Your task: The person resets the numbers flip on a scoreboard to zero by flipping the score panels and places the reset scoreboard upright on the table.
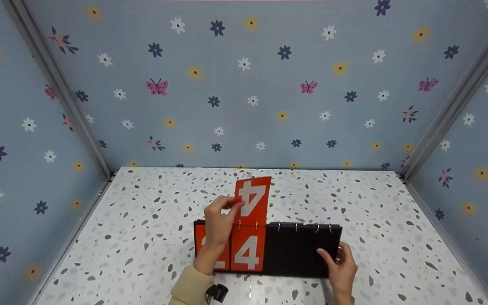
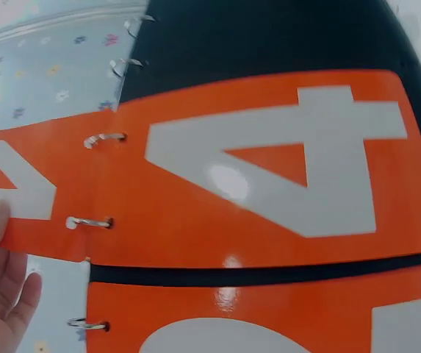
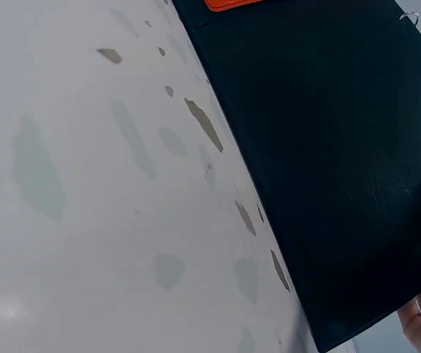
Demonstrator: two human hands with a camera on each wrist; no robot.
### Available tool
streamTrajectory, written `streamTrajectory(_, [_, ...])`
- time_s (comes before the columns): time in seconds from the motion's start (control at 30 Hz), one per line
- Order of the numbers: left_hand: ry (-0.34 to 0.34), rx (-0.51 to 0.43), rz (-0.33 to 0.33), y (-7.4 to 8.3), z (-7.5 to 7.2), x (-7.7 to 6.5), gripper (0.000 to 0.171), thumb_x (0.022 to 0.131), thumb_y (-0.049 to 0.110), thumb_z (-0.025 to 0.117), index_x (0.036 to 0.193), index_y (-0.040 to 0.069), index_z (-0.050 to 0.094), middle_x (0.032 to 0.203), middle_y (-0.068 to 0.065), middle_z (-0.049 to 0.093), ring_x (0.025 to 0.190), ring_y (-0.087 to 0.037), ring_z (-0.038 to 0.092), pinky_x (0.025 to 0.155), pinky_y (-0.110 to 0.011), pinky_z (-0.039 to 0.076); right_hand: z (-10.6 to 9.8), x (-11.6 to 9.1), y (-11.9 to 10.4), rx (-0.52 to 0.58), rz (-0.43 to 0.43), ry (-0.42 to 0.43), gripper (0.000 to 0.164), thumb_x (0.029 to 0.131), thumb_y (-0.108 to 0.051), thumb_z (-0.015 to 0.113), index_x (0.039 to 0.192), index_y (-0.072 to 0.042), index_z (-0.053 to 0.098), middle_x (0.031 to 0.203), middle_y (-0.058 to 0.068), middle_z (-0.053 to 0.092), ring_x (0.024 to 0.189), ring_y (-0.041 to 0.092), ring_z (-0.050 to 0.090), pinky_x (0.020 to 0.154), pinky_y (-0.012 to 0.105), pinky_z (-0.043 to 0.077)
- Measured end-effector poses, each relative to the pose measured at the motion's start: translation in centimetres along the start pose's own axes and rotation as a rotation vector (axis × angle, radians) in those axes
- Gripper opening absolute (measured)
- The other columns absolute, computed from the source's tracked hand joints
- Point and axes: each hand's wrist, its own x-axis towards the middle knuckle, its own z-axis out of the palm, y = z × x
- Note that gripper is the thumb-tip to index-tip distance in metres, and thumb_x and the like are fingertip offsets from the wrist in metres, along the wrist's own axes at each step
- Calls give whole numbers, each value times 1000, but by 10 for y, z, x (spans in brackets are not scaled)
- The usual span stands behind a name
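A black flip scoreboard [image 1: 297, 250] with metal rings along its top edge stands in front of me, leaning back slightly. My left hand [image 1: 217, 222] pinches a red number card [image 1: 254, 201] by its left side, thumb on the front. That card is raised above the rings and bears an upside-down white 4. Below it hangs another red 4 card [image 1: 247, 253]. A further red card [image 1: 200, 241] at the left is partly hidden behind my left hand and wrist. My right hand [image 1: 342, 270] grips the board's lower right edge, thumb on its black front.
The scoreboard stands on a white speckled tabletop [image 1: 142, 203]. Blue walls [image 1: 244, 84] with flowers and butterflies rise behind and at both sides, with grey corner strips [image 1: 460, 93]. A dark object [image 1: 217, 292] shows at my left sleeve.
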Motion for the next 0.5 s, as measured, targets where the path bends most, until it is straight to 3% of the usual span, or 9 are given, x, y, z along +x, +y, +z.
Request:
streamTrajectory(0.2, [-33, 101, -51, -16, 9, 10, 13, 77, 13, 72, 84, 3, 68, 76, -3, 62, 64, -11, 51, 59, -26, 47, 0, 1, 1, 21, 19, -12, 37, 64, -24, 82, 94, -20, 60, 72, -4, 63, 60, 9, 59, 52, 15, 44])
streamTrajectory(0.5, [-139, 308, -247, -19, 13, 15, 32, 78, 21, 71, 98, -4, 66, 64, -4, 55, 54, -14, 50, 51, -27, 45, 0, 1, 1, 40, 22, -5, 37, 63, -21, 82, 94, -19, 61, 72, -4, 63, 61, 9, 59, 52, 14, 44])
